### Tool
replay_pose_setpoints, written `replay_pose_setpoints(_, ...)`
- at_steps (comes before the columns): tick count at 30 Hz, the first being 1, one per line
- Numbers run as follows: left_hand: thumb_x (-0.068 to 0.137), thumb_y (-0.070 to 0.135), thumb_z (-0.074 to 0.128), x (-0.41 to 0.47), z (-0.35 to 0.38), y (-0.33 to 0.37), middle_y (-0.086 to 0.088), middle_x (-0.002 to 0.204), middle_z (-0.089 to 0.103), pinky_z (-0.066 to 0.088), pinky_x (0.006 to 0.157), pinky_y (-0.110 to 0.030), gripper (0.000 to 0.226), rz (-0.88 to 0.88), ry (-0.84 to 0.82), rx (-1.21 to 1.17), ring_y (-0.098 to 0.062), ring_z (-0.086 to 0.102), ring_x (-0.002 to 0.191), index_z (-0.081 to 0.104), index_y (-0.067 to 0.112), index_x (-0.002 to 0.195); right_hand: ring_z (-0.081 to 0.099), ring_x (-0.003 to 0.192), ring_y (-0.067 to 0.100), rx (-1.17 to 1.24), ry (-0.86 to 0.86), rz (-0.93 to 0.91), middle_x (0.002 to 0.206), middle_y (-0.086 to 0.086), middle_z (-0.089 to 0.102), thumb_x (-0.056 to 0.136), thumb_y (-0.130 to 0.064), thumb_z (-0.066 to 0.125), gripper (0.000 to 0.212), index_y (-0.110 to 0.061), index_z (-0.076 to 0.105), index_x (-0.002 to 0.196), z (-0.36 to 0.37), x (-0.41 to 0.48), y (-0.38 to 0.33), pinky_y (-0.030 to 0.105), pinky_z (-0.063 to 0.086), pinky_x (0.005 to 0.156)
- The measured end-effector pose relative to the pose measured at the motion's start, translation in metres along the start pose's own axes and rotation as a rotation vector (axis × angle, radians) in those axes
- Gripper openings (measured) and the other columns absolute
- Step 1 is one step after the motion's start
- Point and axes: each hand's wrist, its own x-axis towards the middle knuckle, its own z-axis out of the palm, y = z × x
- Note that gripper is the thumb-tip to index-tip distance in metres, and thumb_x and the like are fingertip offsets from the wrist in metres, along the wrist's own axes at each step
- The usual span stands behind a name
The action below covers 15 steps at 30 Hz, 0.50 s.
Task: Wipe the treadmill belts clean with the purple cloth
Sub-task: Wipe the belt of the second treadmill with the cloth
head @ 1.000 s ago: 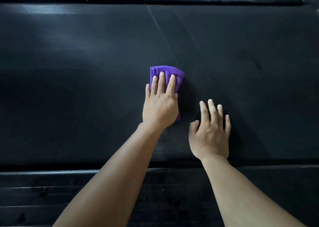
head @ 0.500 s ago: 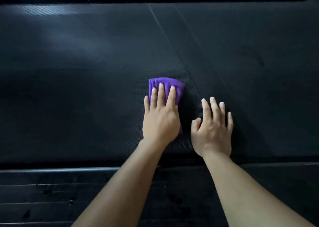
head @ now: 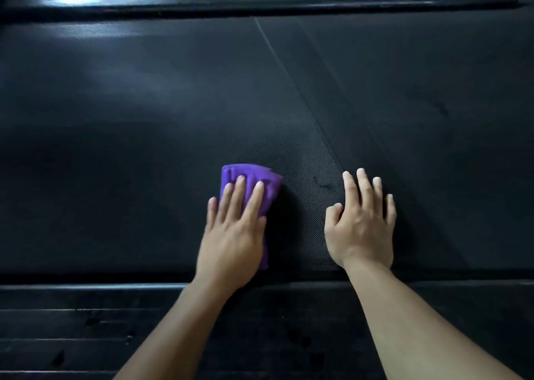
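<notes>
Here the left hand [head: 231, 232] presses flat-fingered on the purple cloth [head: 270, 187] near the 6 o'clock edge of the treadmill belt [head: 144, 113], the right hand [head: 361, 229] rests splayed and empty at the cloth's 3 o'clock, and the cloth may bunch and miss the scuff [head: 323, 184] between them.

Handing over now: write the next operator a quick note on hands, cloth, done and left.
Left hand: flat, fingers straight, pressing the folded purple cloth onto the black textured treadmill belt, close to its near edge.
Right hand: open, resting on the belt beside the cloth, holding nothing.
Done: cannot tell which areas are wiped.
Left: dark specks between the hands, then the belt beyond.
</notes>
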Motion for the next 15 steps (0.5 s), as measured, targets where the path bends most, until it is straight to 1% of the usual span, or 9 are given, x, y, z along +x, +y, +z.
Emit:
replay_pose_setpoints(2, 0.095, 0.041, 0.023, -0.009, -0.008, -0.029, -0.005, 0.161, 0.017, 0.01, 0.118, -0.047, 0.059, -0.07, 0.011, -0.009, -0.026, 0.013, 0.148, 0.02, 0.029, 0.152, 0.015, 0.151, 0.024, -0.002, -0.002, 0.003, 0.163, 0.0, 0.023, 0.09, -0.034, 0.031, 0.063, -0.024, 0.032, 0.152, 0.0, 0.0, 0.0, 0.05, 0.011, 0.122)
replay_pose_setpoints(4, 0.097, 0.039, 0.025, 0.003, -0.014, -0.055, -0.007, 0.161, 0.014, 0.008, 0.118, -0.048, 0.058, -0.161, 0.032, -0.037, -0.028, 0.011, 0.148, 0.02, 0.028, 0.153, 0.015, 0.151, 0.024, -0.004, 0.0, -0.001, 0.163, 0.0, 0.023, 0.09, -0.035, 0.03, 0.063, -0.024, 0.033, 0.152, 0.0, 0.0, 0.0, 0.05, 0.011, 0.122)
replay_pose_setpoints(7, 0.101, 0.031, 0.033, 0.05, -0.023, -0.075, -0.01, 0.162, 0.007, 0.006, 0.119, -0.049, 0.055, -0.269, 0.091, -0.048, -0.03, 0.007, 0.148, 0.017, 0.025, 0.154, 0.016, 0.151, 0.025, -0.01, 0.002, -0.004, 0.163, 0.0, 0.023, 0.09, -0.036, 0.029, 0.064, -0.024, 0.033, 0.152, 0.001, 0.001, 0.0, 0.05, 0.011, 0.122)
replay_pose_setpoints(9, 0.102, 0.031, 0.033, 0.086, -0.026, -0.071, -0.012, 0.162, 0.004, 0.004, 0.119, -0.048, 0.057, -0.31, 0.103, -0.054, -0.031, 0.004, 0.148, 0.014, 0.023, 0.154, 0.016, 0.151, 0.024, -0.023, 0.007, -0.002, 0.163, 0.0, 0.024, 0.09, -0.036, 0.029, 0.064, -0.024, 0.033, 0.152, 0.001, 0.0, 0.0, 0.049, 0.011, 0.122)
replay_pose_setpoints(12, 0.101, 0.032, 0.032, 0.123, -0.022, -0.045, -0.015, 0.161, 0.002, 0.005, 0.118, -0.05, 0.059, -0.286, 0.087, -0.015, -0.034, 0.002, 0.148, 0.01, 0.019, 0.154, 0.016, 0.151, 0.024, -0.022, 0.008, -0.001, 0.163, 0.0, 0.024, 0.089, -0.036, 0.027, 0.064, -0.024, 0.033, 0.152, 0.001, 0.0, -0.001, 0.049, 0.01, 0.122)
replay_pose_setpoints(15, 0.1, 0.034, 0.033, 0.126, -0.011, -0.008, -0.017, 0.161, 0.003, 0.006, 0.118, -0.05, 0.06, -0.17, 0.076, 0.011, -0.036, 0.004, 0.148, 0.011, 0.019, 0.154, 0.017, 0.151, 0.025, -0.029, 0.009, -0.005, 0.163, 0.0, 0.024, 0.089, -0.036, 0.026, 0.064, -0.024, 0.033, 0.152, 0.0, 0.0, -0.001, 0.049, 0.011, 0.122)
